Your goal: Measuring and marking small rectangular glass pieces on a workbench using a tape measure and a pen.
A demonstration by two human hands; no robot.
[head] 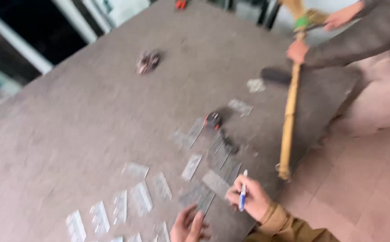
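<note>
the right hand (251, 199) has its fingers curled round a blue and white pen (243, 193), held upright over the grey mat (92, 116); the left hand (188, 226) lies flat, fingers loosely together, touching a small clear packet (202, 199); more packets (141, 197) lie scattered nearby; across the mat another person's hand (297, 51) grips a bamboo pole (289, 121).

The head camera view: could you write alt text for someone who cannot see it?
A person's right hand holds a blue and white pen over a grey mat scattered with small clear packets, while the left hand rests on the mat's near edge. Another person at upper right grips a long bamboo stick. The picture is blurred.
</note>
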